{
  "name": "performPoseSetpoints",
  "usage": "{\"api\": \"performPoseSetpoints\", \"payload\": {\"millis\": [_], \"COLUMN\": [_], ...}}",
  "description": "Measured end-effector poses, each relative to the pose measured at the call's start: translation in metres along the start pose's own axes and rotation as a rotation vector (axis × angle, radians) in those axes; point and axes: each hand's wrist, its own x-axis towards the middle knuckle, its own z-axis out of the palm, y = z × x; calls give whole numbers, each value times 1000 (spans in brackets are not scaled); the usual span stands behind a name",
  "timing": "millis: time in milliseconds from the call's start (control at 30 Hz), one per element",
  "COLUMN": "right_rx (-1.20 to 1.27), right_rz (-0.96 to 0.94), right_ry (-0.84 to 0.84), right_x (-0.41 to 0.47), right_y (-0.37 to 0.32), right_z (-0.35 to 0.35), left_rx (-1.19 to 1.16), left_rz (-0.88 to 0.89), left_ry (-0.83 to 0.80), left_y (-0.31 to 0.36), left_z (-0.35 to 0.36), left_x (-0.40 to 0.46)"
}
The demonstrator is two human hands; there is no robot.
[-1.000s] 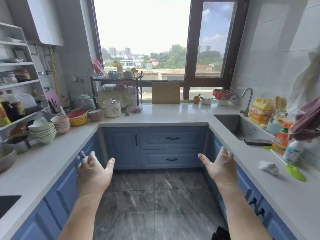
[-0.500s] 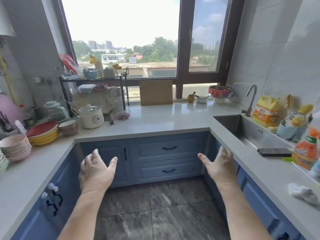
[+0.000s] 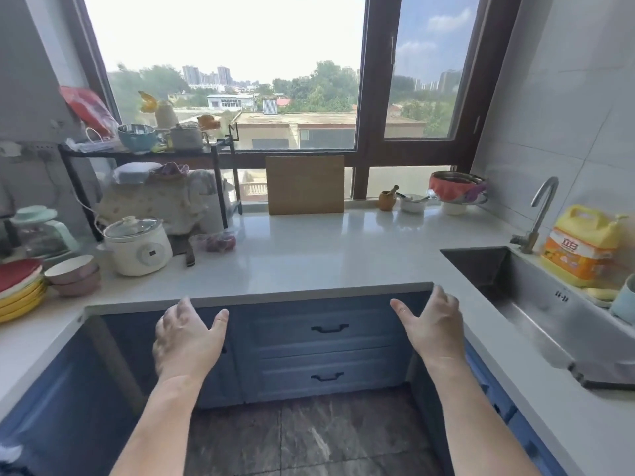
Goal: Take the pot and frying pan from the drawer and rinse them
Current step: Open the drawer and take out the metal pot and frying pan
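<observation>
Both sets of fingers are loosely spread and straight, thumbs angled inward, holding nothing: the left hand and the right hand hang in the air in front of the blue cabinet run, just below the edge of the white countertop, touching neither it nor any handle. Between the two hands sit the upper drawer and the lower drawer, both closed, each with a dark bar handle. The pot and the frying pan are not visible anywhere; presumably they lie inside one of these drawers, though which one cannot be told. Off to the right, the steel sink with its curved faucet waits for the rinse, a yellow detergent jug on its far rim. The main risk from here is a wrong guess: pulling the upper drawer when the cookware is in the lower, which costs only a second try. More serious, a drawer loaded with metal pans is likely heavy, so a one-handed tug on the slim handle could jerk it out crookedly or let the contents slide and clatter. The carry to the sink passes close to the counter corner, where a long pan handle might knock the edge.
</observation>
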Motion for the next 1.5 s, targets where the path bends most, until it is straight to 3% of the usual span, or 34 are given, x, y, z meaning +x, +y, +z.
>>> {"api": "performPoseSetpoints", "payload": {"millis": [200, 533, 1067, 1400, 1500], "right_rx": [-12, -22, -153, -385, -432], "right_rz": [-12, 59, 188, -89, -129], "right_ry": [-39, -148, -426, -775, -786], "right_x": [100, 192, 225, 201, 201], "right_y": [10, 18, 81, 125, 133], "right_z": [62, 182, 416, 536, 550], "left_rx": [2, 32, 72, 107, 113], "left_rz": [-65, -163, -208, -252, -261], "left_ry": [-12, -38, -38, -42, -40], "left_y": [40, 46, -17, -63, -72], "left_z": [73, 169, 321, 366, 367], "left_x": [59, 141, 224, 201, 194]}}
